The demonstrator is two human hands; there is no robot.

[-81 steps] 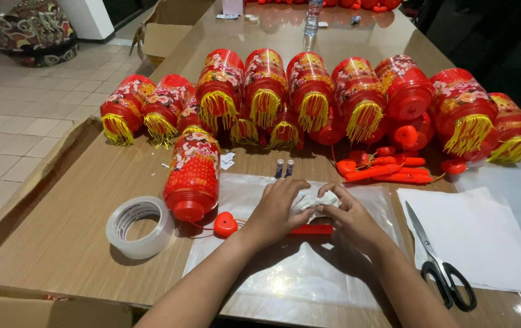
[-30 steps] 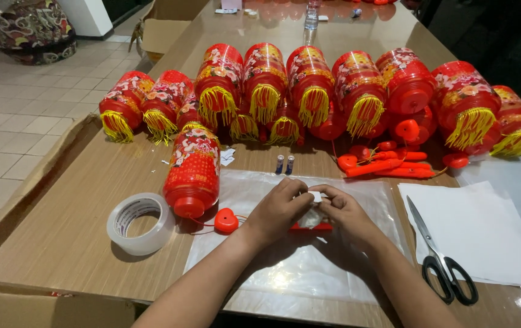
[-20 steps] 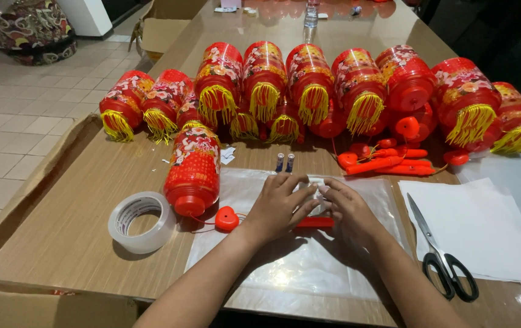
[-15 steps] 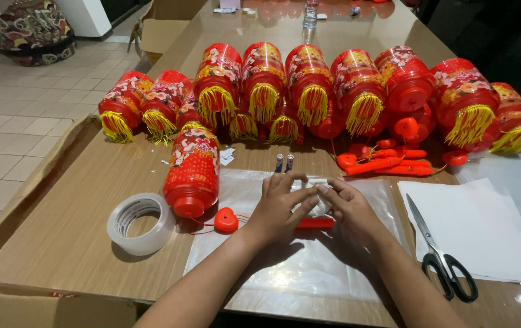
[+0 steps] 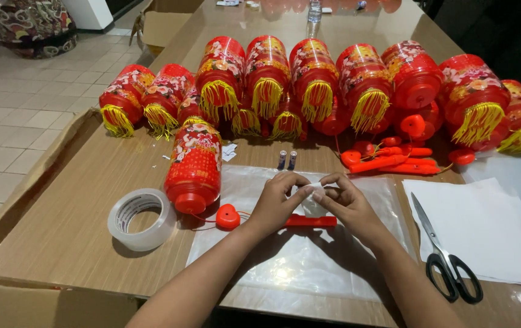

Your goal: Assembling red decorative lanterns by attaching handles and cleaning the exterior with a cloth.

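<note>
Centrally, a small white piece [image 5: 313, 193] was pinched between the fingertips of the left hand [image 5: 279, 203] and the right hand [image 5: 344, 203], which were brought together above a clear plastic sheet [image 5: 297, 267] spread on the brown table [image 5: 66, 231]. What the white piece was could not be told. A red stick-shaped handle [image 5: 310, 221] was seen lying on the sheet directly beneath the two hands, just under the pinched piece. A red heart-shaped part [image 5: 228, 216] was placed just left of the left hand, near the base of a red lantern [image 5: 193, 167] laid on its side. A roll of clear tape [image 5: 142, 218] was set farther left. Two small batteries [image 5: 286, 160] were laid beyond the hands. Black-handled scissors [image 5: 443, 252] were rested on white paper [image 5: 485, 228] to the right. A row of red lanterns with yellow tassels [image 5: 315, 79] was lined up along the far side.
</note>
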